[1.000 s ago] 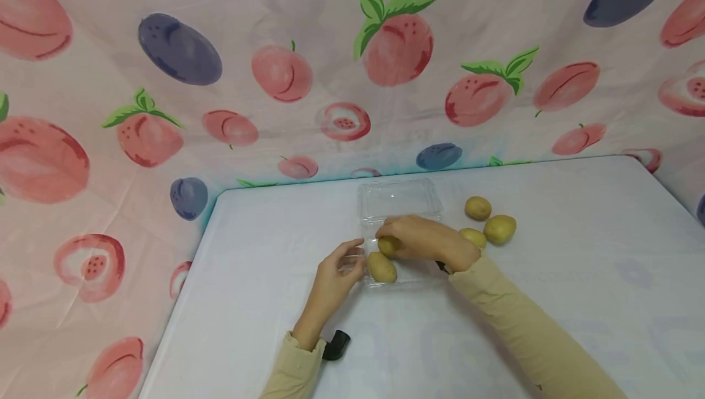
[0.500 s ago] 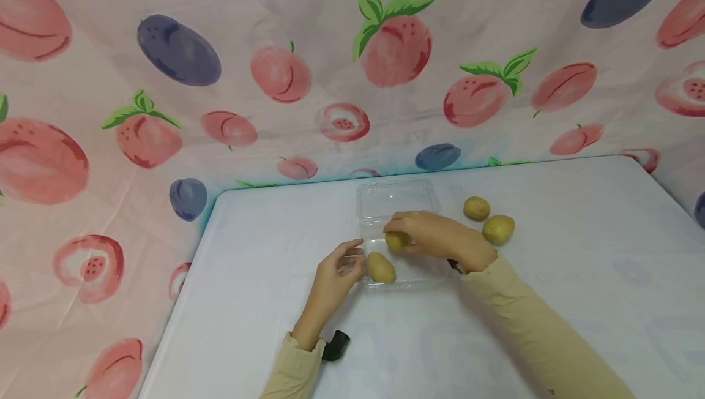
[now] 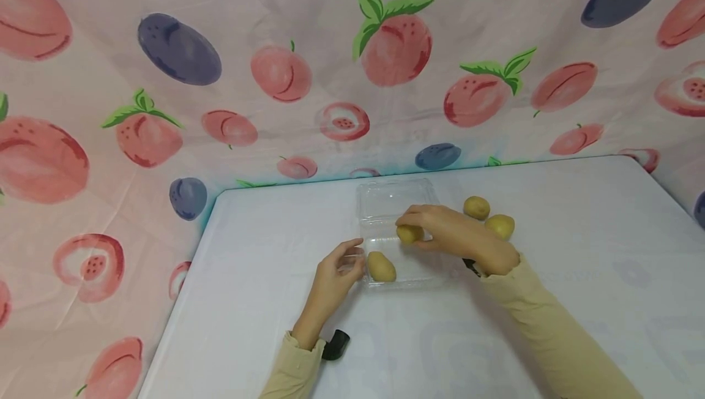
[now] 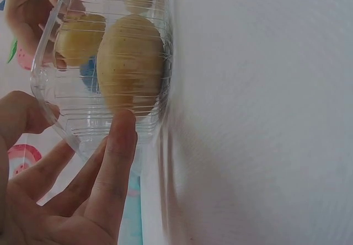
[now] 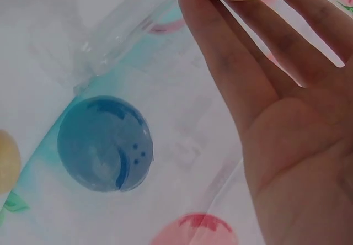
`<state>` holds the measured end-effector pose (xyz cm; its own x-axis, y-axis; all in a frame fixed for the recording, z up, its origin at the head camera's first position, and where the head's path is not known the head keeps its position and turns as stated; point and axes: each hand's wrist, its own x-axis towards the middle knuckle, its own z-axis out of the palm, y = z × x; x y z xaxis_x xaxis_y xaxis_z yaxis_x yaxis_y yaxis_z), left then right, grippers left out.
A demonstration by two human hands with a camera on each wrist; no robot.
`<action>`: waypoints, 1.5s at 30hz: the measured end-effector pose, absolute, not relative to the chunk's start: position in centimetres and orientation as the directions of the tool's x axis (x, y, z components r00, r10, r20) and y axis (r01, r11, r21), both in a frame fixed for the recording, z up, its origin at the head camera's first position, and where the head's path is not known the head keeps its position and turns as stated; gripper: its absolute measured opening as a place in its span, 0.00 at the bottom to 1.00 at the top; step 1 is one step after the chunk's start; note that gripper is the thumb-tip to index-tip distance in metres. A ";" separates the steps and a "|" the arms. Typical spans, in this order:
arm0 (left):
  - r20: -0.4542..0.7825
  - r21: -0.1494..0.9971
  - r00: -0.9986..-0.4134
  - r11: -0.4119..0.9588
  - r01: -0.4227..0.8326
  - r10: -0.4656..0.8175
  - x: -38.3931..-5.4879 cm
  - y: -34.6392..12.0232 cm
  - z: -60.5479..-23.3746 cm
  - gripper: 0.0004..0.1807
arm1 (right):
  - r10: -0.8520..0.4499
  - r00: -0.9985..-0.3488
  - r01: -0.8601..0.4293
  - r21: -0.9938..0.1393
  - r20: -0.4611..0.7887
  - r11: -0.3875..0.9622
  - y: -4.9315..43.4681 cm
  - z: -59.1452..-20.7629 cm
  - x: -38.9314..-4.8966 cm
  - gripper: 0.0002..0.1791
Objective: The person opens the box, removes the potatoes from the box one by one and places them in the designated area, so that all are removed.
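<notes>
A clear plastic clamshell box (image 3: 415, 273) lies on the table with its lid (image 3: 398, 198) folded back. One potato (image 3: 380, 266) rests at the box's near left corner. My right hand (image 3: 454, 231) holds another potato (image 3: 409, 234) between thumb and fingers, over the far part of the box; the right wrist view shows that potato only at its top edge. My left hand (image 3: 334, 273) is at the box's left side. In the left wrist view, its fingertips (image 4: 122, 129) touch the ribbed wall, with the fingers only lightly bent.
Right of the box, two more potatoes (image 3: 477, 207) (image 3: 500, 226) lie on the white table (image 3: 264, 252), the nearer one partly behind my right hand. A fruit-printed cloth (image 3: 325, 81) hangs behind and along the left side.
My right hand has moved right and slightly away from me with its potato, from beside the resting potato. A potato on the table is now hidden behind that hand. The left hand stays still.
</notes>
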<state>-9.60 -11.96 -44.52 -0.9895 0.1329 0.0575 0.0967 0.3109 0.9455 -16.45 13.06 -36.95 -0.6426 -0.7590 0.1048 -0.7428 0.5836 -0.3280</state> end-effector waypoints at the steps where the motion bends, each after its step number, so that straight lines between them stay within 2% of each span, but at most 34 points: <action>1: 0.057 0.944 -0.990 0.316 0.097 0.133 -9.6 -12.0 -44.5 0.21 | -0.757 -0.645 -0.741 -0.330 0.108 0.585 13.2 -36.9 -16.4 0.19; 18: 0.038 0.938 -0.992 0.339 0.077 0.120 -9.5 -11.8 -44.3 0.22 | -0.699 -0.707 -0.688 -0.327 0.103 0.648 15.3 -36.6 -15.5 0.22; 28: 0.051 0.953 -0.991 0.291 0.085 0.123 -9.5 -11.9 -44.5 0.22 | -0.699 -0.690 -0.715 -0.326 0.188 0.618 16.7 -36.5 -15.2 0.21; 36: 0.025 0.938 -0.994 0.342 0.060 0.106 -9.6 -11.7 -44.4 0.22 | -0.685 -0.708 -0.700 -0.295 0.170 0.650 17.9 -36.3 -14.7 0.20; 45: 0.049 0.954 -0.991 0.287 0.082 0.121 -9.5 -12.0 -44.6 0.22 | -0.676 -0.709 -0.704 -0.272 0.201 0.657 19.1 -36.8 -14.5 0.20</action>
<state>-9.52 -11.96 -44.58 -0.9915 0.1210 0.0487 0.0819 0.2875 0.9543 -14.46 19.13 -36.78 -0.7087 -0.6764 0.2007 -0.7036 0.6566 -0.2718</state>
